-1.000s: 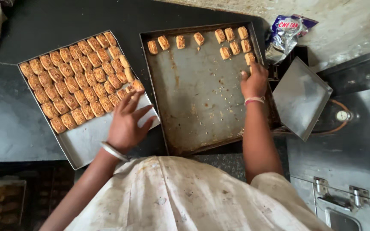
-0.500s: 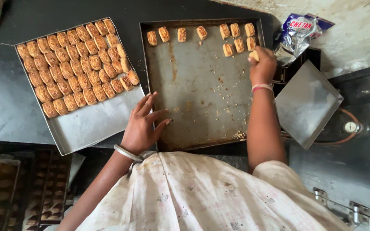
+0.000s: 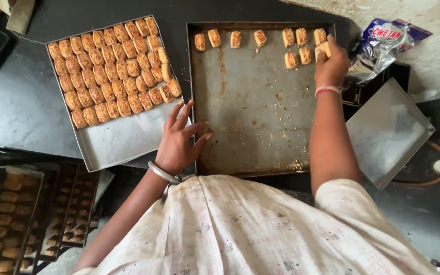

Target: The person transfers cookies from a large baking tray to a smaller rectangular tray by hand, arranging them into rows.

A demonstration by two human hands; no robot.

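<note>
Golden-brown biscuits are seen on two metal trays set side by side on a dark worktop. One biscuit is pinched in the grip of the right hand at the far right corner of the dark tray, just beside the few biscuits left there (two short rows). The left hand is laid flat, fingers spread, across the seam between the trays, nothing held. The packed tray lies to the left of the held biscuit, well apart; the left hand is nearer to it.
</note>
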